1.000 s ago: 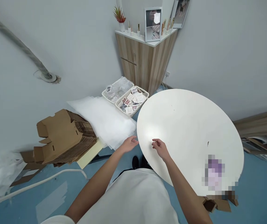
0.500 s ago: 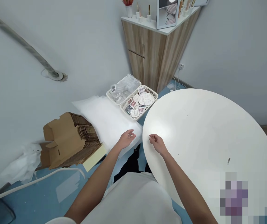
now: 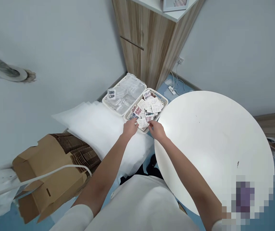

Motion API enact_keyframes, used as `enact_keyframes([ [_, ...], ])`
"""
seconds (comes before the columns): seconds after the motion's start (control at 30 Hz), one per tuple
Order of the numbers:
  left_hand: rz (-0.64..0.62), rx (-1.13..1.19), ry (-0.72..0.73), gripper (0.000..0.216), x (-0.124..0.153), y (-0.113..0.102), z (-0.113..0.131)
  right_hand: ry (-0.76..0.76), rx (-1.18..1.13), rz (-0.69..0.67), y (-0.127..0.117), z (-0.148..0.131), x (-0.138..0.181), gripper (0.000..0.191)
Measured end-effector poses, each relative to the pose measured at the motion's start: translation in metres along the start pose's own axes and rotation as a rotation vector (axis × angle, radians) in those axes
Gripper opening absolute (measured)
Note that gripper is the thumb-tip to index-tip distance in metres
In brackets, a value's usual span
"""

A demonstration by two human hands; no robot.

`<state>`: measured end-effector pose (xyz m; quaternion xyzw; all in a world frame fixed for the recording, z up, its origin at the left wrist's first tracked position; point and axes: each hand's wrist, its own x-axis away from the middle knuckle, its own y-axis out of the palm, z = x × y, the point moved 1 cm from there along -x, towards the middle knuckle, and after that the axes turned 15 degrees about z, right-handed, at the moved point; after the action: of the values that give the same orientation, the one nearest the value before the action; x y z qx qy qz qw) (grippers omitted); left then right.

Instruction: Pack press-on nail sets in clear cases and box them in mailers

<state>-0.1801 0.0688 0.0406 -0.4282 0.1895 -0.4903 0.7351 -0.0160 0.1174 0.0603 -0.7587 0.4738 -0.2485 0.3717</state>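
At the near end of a white plastic basket [image 3: 165, 98], my left hand [image 3: 130, 129] reaches over the left rim with its fingers curled together. My right hand [image 3: 157, 130] comes over the opposite rim, fingers bent and fingertips pinched close. Between them lies a white printed card [image 3: 142, 123]; whether either hand grips this card or the rim, I cannot tell. The basket is heaped with small cards, some carrying pink nail-shaped pieces [image 3: 137, 111] and others dark ones. Beside it stands a second white basket [image 3: 105, 100] of clear plastic packaging.
White foam sheets [image 3: 87, 118] lie left of the baskets, with flattened cardboard boxes [image 3: 53, 160] further left. A round white table [image 3: 214, 134] stands at my right. A wood-grain cabinet [image 3: 149, 41] rises behind, near a power strip [image 3: 171, 90] and cables on the floor.
Both hands have moved forward from the table's left edge and the foam sheets to the card-filled basket. Their fingers now reach inside its rim. My view has shifted down and closer.
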Motion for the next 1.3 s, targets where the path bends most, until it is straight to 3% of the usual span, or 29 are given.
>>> enact_keyframes([
  [0.1, -0.035, -0.168, 0.057, 0.030, -0.014, 0.009, -0.003, -0.077, 0.232, -0.088, 0.017, -0.004, -0.027, 0.031],
  [0.27, -0.064, -0.286, 0.119, 0.019, -0.023, 0.022, -0.010, -0.059, 0.477, -0.208, 0.040, -0.003, -0.046, 0.026],
  [0.47, -0.113, -0.354, 0.182, 0.025, -0.027, 0.024, -0.004, 0.015, 0.544, -0.261, 0.052, 0.000, -0.050, 0.022],
  [0.73, -0.233, -0.346, 0.129, 0.030, -0.031, 0.030, 0.004, 0.065, 0.564, -0.238, 0.062, 0.001, -0.049, 0.026],
  [0.87, -0.213, -0.337, 0.119, 0.030, -0.032, 0.030, 0.001, 0.020, 0.517, -0.231, 0.058, 0.005, -0.046, 0.030],
  [1.0, -0.165, -0.269, 0.092, 0.044, -0.033, 0.025, -0.003, -0.011, 0.390, -0.214, 0.051, 0.011, -0.043, 0.032],
  [1.17, -0.108, -0.058, 0.070, 0.049, -0.033, 0.012, -0.005, 0.062, 0.088, -0.038, 0.038, 0.015, -0.041, 0.035],
  [1.3, -0.059, 0.201, 0.095, 0.039, -0.025, 0.002, 0.001, 0.144, -0.197, 0.124, 0.020, 0.018, -0.033, 0.033],
])
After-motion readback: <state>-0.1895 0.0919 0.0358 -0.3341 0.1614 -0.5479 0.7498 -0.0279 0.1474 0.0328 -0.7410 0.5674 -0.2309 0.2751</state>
